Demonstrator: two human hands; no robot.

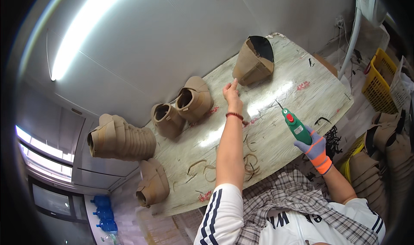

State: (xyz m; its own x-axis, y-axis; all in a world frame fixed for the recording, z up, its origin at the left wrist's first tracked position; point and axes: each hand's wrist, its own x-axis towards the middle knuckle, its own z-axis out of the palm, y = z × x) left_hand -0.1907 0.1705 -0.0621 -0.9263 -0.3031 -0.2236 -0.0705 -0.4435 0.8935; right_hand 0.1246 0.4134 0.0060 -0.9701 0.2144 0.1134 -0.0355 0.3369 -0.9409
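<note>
My left hand (233, 93) is bare, with a red beaded bracelet at the wrist. It reaches over the table, fingers partly stretched, and one fingertip meets or nearly meets the lower edge of a tan shoe upper (250, 68) with a black lining. That upper stands near the table's far edge. In my right hand (317, 148), gloved in grey-purple and orange, is a green handheld power tool (296, 126) with a red button. Its thin dark tip points up and left over the tabletop, apart from the upper.
On the table (276, 137), two shoe uppers (194, 99) stand left of centre. A nested row of uppers (123, 138) and another upper (153, 182) lie farther left. Offcut strips (250, 165) are scattered nearby. At the right are a yellow basket (379, 74), stacked uppers (366, 176) and a fan (370, 5).
</note>
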